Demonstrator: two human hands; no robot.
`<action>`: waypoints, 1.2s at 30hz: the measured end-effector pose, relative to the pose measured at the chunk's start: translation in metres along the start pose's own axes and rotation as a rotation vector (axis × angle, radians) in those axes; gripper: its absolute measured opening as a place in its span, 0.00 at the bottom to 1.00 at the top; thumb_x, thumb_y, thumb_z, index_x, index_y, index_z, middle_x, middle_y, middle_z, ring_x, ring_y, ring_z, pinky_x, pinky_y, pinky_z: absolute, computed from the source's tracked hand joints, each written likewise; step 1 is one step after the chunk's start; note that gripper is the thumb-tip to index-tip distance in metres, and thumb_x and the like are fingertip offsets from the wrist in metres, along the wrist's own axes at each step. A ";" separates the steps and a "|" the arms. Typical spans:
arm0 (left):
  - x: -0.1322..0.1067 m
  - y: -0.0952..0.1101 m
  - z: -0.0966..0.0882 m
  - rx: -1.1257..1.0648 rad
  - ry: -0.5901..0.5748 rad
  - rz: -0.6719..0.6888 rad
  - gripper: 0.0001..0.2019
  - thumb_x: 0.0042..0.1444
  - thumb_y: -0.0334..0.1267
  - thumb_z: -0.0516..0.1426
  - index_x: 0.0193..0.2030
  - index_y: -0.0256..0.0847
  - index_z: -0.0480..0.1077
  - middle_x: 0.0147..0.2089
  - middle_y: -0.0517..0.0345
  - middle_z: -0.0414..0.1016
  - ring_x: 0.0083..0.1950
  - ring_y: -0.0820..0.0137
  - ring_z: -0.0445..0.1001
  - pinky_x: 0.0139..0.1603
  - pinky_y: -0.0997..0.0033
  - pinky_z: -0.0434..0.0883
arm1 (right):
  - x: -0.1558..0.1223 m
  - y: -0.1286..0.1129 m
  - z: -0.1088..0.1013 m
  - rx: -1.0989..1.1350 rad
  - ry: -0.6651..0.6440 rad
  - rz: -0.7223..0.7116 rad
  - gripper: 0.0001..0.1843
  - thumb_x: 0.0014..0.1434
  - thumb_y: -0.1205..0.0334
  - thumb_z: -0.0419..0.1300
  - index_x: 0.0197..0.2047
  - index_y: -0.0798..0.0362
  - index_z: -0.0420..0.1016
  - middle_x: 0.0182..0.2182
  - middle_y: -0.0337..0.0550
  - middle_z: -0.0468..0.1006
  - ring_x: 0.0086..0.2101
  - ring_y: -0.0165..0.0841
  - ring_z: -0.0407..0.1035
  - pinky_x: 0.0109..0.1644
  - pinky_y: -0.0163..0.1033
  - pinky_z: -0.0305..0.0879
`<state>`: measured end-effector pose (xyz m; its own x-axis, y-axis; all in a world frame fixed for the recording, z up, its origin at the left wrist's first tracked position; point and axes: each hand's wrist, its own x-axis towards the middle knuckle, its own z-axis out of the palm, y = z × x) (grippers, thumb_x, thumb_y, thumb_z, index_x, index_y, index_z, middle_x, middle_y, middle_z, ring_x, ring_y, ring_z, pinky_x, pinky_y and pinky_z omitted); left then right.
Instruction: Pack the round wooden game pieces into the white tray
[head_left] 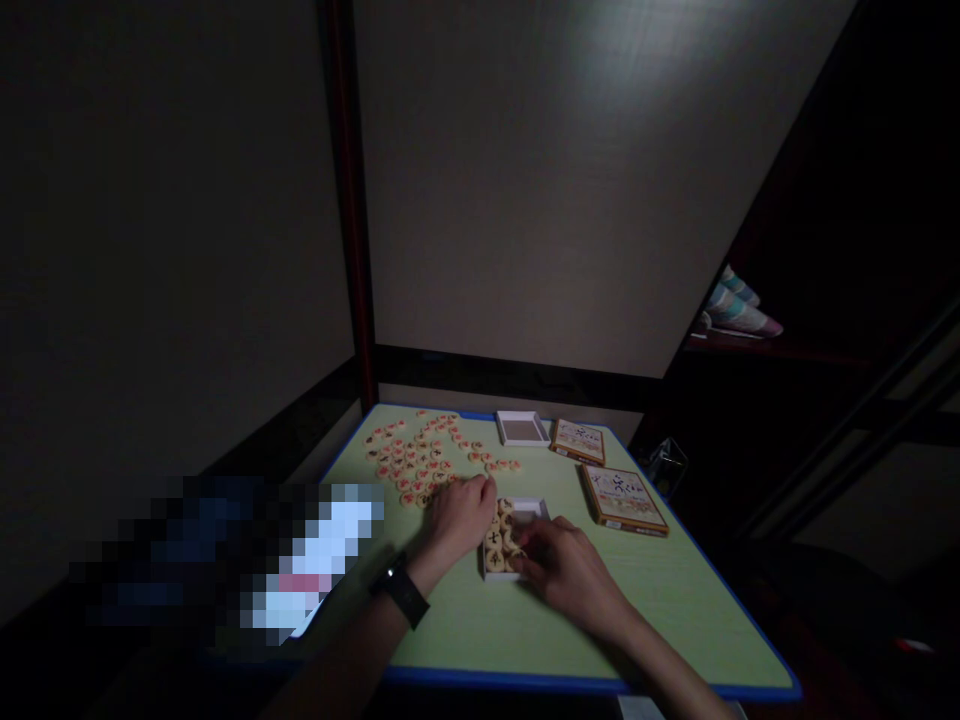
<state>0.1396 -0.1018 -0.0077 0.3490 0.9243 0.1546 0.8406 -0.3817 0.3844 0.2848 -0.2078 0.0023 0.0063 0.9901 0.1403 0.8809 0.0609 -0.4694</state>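
Observation:
A small white open box (541,503) stands on the table near its front, with several round Chinese chess pieces (493,539) lying in its left part. My right hand (566,572) reaches over the box's right side, thumb and fingers closed around a chess piece among those in the box. At the box's left wall is my left hand (463,515), its fingers curled in and partly hidden; what they hold, if anything, does not show. A dark watch is on the left wrist. Beyond that hand, many loose pieces (409,462) with red or dark characters spread over the table.
The green table (675,620) has a blue edge. A second white box (523,430) sits at the back, beside a printed box lid (579,442) and a nearer printed lid (624,498). A bright, pixelated screen is at the left edge. Walls rise behind.

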 end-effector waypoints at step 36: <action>-0.001 0.002 -0.001 0.026 -0.018 -0.004 0.25 0.67 0.44 0.40 0.37 0.43 0.77 0.41 0.50 0.81 0.41 0.61 0.79 0.41 0.65 0.70 | 0.016 0.014 0.001 0.137 0.034 -0.036 0.04 0.57 0.64 0.58 0.37 0.52 0.72 0.32 0.44 0.77 0.38 0.39 0.70 0.42 0.40 0.62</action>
<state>0.1407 -0.1031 -0.0060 0.3530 0.9255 0.1371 0.8521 -0.3785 0.3613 0.2967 -0.1915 -0.0024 -0.0059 0.9823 0.1874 0.8079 0.1152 -0.5780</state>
